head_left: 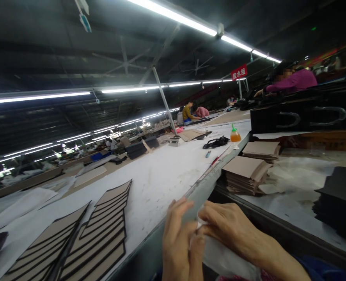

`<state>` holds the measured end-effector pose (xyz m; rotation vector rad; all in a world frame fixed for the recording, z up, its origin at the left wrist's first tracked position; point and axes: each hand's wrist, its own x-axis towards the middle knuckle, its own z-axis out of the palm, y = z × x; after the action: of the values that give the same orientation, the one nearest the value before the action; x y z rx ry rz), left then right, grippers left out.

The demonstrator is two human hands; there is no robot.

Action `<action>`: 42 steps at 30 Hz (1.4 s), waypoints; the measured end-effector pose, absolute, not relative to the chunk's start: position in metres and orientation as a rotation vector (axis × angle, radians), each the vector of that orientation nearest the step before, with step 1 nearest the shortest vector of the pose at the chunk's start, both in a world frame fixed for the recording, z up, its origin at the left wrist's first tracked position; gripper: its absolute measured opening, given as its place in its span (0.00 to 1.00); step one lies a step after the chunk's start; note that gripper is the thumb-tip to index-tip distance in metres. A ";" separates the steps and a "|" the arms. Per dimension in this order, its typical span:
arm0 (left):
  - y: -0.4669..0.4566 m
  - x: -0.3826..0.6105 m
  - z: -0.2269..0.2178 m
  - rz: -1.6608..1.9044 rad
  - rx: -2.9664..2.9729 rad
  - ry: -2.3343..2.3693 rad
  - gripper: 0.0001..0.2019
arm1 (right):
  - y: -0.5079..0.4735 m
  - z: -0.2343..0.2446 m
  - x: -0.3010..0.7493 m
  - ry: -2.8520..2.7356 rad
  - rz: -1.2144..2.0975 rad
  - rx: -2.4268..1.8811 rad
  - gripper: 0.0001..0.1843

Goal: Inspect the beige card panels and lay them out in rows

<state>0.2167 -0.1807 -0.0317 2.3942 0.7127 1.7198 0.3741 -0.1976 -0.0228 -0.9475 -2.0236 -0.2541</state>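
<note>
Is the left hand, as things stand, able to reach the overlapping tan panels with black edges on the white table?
Probably yes: nothing visible blocks the left hand from the panels to its left; blur hides whether it holds the thin white sheet.

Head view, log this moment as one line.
right hand: pinching translucent white sheet; left hand: beside right hand; black-edged tan panels: overlapping on white-topped table

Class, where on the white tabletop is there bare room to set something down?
Bare: the middle of the white tabletop, between the black-edged panels and the black bundle. Crowded: the near left end, under those overlapping panels.
</note>
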 end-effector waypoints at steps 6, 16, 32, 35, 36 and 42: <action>-0.186 0.217 -0.026 1.752 2.235 0.701 0.25 | -0.218 -0.006 0.368 -2.170 -0.397 -0.869 0.15; -0.179 0.218 -0.031 1.564 1.735 0.577 0.31 | -0.213 -0.016 0.361 -2.217 -0.073 -0.783 0.19; -0.171 0.216 -0.026 1.791 1.595 0.577 0.10 | -0.202 -0.020 0.362 -1.666 -0.054 -0.828 0.10; -0.175 0.219 -0.026 1.900 1.730 0.672 0.09 | -0.198 -0.018 0.363 -1.610 0.081 -0.780 0.06; -0.177 0.220 -0.027 1.924 1.793 0.703 0.10 | -0.198 -0.018 0.362 -1.582 0.128 -0.769 0.05; -0.182 0.227 -0.039 1.870 2.246 0.720 0.22 | -0.192 -0.020 0.348 -1.320 0.404 -0.615 0.03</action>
<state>0.2274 -0.1818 -0.0389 2.2460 0.7200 1.8701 0.3475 -0.1920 -0.0203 -0.6155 -1.3198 0.4040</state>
